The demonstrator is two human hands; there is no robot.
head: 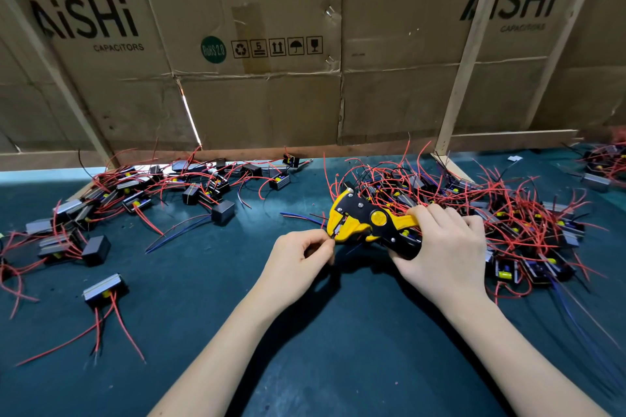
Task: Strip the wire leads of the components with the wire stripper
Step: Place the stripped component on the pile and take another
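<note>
Nearest, the dark teal felt-covered desk [305, 366] shows a broad bare stretch between and around the two forearms, running out to the near edge of view. Farther in, the left hand [299, 262] has thumb and forefinger pinched together at the nose of the yellow and black wire stripper [367, 222]; what it pinches is too small to make out. The right hand [447, 254] is curled round the stripper's handles. To the near left lies a lone black box-shaped component with red wire leads [105, 288]. Farther left is a loose scatter of such components [135, 196], and to the right, just behind the stripper, a dense heap of them [491, 210]. At the far edge stands a brown cardboard wall printed AiSHi CAPACITORS [257, 85], braced by pale wooden battens [464, 68].
</note>
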